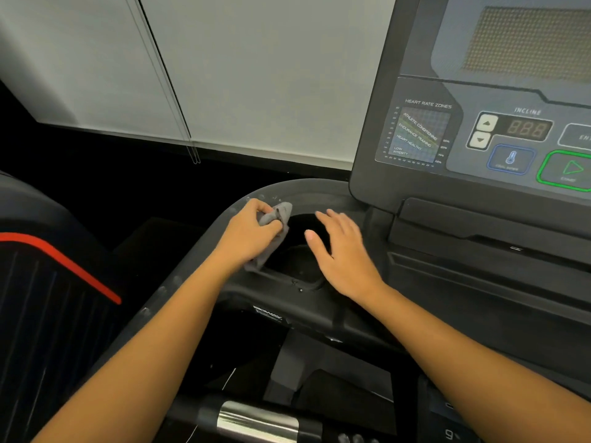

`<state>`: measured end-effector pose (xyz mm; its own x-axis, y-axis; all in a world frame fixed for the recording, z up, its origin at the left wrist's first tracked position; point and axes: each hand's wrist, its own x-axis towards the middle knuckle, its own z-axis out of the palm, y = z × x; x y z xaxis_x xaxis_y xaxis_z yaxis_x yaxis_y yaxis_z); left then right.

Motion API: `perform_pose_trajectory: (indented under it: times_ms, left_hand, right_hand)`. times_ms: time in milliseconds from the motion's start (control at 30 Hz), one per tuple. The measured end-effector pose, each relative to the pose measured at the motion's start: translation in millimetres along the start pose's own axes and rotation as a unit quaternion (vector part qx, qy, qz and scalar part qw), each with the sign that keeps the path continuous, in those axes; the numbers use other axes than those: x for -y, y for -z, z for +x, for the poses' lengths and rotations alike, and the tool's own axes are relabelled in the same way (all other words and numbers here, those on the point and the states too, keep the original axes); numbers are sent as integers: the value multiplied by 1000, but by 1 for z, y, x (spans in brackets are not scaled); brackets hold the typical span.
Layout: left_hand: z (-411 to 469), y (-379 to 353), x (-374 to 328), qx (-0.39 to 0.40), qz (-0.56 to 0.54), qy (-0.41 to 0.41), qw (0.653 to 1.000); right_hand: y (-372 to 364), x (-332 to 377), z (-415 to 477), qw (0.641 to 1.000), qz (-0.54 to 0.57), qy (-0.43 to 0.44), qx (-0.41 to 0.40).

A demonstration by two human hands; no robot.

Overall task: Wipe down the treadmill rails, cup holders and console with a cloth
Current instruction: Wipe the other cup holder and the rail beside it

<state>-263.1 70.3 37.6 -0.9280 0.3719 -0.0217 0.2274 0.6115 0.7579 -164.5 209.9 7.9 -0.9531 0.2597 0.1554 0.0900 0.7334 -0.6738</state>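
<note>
My left hand point(248, 233) grips a bunched grey cloth point(275, 223) and presses it against the left rim of the treadmill's dark cup holder point(300, 260). The cloth hangs down along the holder's inner wall. My right hand point(340, 251) lies flat with fingers apart over the right side of the same cup holder, holding nothing. The console point(479, 135), with its heart rate chart, incline buttons and green start button, rises to the right. The curved left rail point(179, 282) runs under my left forearm.
A second machine with a red stripe point(64, 260) stands at the left. White window blinds point(224, 75) hang behind. A chrome grip sensor point(256, 423) sits on the bar at the bottom. A dark tray ledge point(479, 225) lies below the console.
</note>
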Motion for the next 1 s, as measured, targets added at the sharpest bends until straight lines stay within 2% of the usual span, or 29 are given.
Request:
perform_pose_trajectory:
  times_ms: [67,133,233,300,367,467,567,667,767,900,1000]
  left_hand:
    - [-13,-6,-8,27,-126,48,991]
    - [-25,-9,-11,52,-242,83,965]
    - [-36,-7,-3,61,-321,89,941]
    - [-38,-1,7,39,-250,66,965]
    - [-37,9,23,-26,-64,-1,998]
    - [-36,25,49,-119,142,-24,982]
    - [-36,32,64,-107,254,25,961]
    - [-37,32,71,-75,296,37,952]
    - [-38,33,73,-59,296,31,953]
    - [-36,33,70,-58,308,28,949]
    - [-35,30,69,-60,318,30,946]
  right_hand:
    - [-5,24,6,983,173,-1,61]
    - [-14,38,13,947,302,-28,109]
    - [-28,36,23,923,361,-71,110]
    - [-36,31,37,942,318,-68,90]
    - [-43,28,56,971,229,-35,60]
    - [-46,26,87,991,130,-22,34]
    - [-48,20,112,998,59,-33,-1]
    - [-58,11,128,999,-20,-43,-8]
    - [-72,13,133,990,-137,-1,12]
    - [-89,37,131,982,-158,92,37]
    - [-93,44,124,969,-159,169,88]
